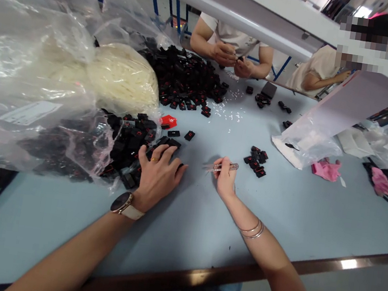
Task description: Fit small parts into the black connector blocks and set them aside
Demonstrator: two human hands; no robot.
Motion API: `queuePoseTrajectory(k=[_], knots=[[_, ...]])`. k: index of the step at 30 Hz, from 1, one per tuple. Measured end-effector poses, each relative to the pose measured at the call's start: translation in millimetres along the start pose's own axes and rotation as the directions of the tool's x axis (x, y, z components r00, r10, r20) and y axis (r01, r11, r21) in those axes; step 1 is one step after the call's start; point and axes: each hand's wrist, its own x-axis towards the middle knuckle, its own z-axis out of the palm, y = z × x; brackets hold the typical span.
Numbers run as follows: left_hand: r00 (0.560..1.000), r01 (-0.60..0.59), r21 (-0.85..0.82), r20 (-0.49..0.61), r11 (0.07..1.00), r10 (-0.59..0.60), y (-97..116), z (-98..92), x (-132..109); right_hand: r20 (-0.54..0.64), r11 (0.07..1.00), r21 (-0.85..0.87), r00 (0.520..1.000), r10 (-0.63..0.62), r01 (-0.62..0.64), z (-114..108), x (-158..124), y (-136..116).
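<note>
Black plastic parts (132, 142) spill from a clear bag (41, 93) toward the table's (204, 225) left edge. Our left hand (158, 176) lies spread flat over them, seemingly pinning them, while our right hand (225, 180) pinches tweezers (220, 167) beside a small cluster (256, 161).

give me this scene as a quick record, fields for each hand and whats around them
left hand: spread flat on black parts spilling from a clear bag
right hand: holds tweezers
small pile: black parts just right of the tweezers, untouched
table: light blue
across: co-worker's hands held together
</note>
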Motion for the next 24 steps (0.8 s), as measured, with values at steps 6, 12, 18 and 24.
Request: queuePoseTrajectory(k=[6,12,18,24], knots=[[0.999,-0.045,0.024,-0.014,0.999,0.045,-3.3,4.0,-1.4,0.005,1.0,0.004,1.0,-0.01,0.01,-0.5,2.0,4.9],[0.998,-0.056,0.007,0.029,0.998,0.056,-5.0,7.3,-4.0,-0.051,0.982,-0.113,0.986,-0.16,0.153,-2.2,0.3,4.8],[0.988,-0.153,-0.013,0.001,0.988,0.153,-6.9,9.3,-5.3,-0.009,0.834,-0.355,0.891,-0.454,0.422,-8.5,2.6,1.1],[0.921,-0.382,-0.171,-0.15,0.908,0.359,-7.0,12.8,-4.9,0.324,0.557,-0.667,0.866,-0.381,0.495,-21.7,11.6,-13.5]])
